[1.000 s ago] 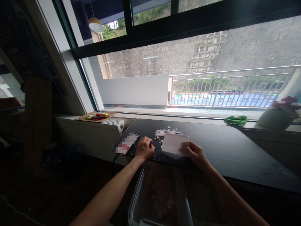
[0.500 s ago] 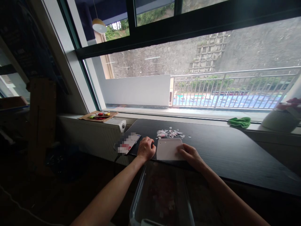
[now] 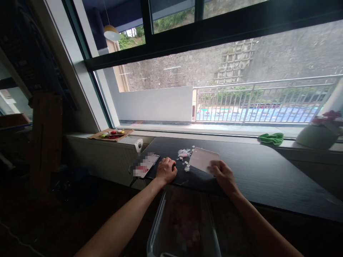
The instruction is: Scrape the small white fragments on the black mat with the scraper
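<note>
Here, right hand (image 3: 225, 177) closed on card (image 3: 203, 158)

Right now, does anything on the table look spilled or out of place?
Possibly: pale scraps lie loose on the black tabletop, a few apart from the rest, as if spilled. The card in the right hand may hide more.

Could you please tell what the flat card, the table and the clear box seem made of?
Flat card: probably matte plastic or stiff board; its pale face looks smooth.
Table: perhaps wood-look laminate, satin, judging by its fine grain lines.
Clear box: likely glossy plastic; its rim catches light.
</note>
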The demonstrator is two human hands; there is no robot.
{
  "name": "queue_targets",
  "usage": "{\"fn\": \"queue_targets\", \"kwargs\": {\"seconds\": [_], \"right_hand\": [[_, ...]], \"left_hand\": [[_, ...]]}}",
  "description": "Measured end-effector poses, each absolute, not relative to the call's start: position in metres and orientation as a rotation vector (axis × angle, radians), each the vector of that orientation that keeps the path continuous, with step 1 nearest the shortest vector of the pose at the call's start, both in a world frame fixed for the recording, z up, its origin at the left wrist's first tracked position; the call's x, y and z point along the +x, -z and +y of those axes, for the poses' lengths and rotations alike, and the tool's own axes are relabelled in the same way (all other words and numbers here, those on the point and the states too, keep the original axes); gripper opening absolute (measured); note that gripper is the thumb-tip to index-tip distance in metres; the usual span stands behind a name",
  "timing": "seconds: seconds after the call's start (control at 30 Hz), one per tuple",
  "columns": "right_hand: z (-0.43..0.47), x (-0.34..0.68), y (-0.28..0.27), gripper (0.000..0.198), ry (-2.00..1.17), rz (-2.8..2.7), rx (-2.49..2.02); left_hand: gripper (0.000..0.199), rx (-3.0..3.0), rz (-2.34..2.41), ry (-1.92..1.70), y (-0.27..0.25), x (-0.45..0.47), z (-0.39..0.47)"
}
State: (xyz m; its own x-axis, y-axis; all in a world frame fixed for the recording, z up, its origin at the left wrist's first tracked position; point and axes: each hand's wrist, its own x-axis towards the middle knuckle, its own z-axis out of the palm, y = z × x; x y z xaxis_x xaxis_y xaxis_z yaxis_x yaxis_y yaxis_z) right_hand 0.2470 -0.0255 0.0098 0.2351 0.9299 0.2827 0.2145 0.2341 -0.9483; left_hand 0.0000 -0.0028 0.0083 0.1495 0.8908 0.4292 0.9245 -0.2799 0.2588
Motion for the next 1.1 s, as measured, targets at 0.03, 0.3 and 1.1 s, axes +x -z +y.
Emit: {"fn": "queue_targets", "kwargs": {"seconds": [0.03,0.3,1.1], "right_hand": [[-0.025,0.247,-0.009,0.025,-0.724,-1.271,-1.253],[-0.031,0.248,-0.012,0.02,-0.66,-1.297,-1.299],[-0.039,0.247,-0.015,0.021,-0.517,-1.352,-1.304]], "left_hand": [[0.018,-2.345,-1.85,0.776,-0.009,-0.001,-0.002],[0.022,-2.458,-1.877,0.824,-0.016,-0.012,0.005],[0.017,-2.191,-1.779,0.964,-0.004,-0.005,-0.006]]}}
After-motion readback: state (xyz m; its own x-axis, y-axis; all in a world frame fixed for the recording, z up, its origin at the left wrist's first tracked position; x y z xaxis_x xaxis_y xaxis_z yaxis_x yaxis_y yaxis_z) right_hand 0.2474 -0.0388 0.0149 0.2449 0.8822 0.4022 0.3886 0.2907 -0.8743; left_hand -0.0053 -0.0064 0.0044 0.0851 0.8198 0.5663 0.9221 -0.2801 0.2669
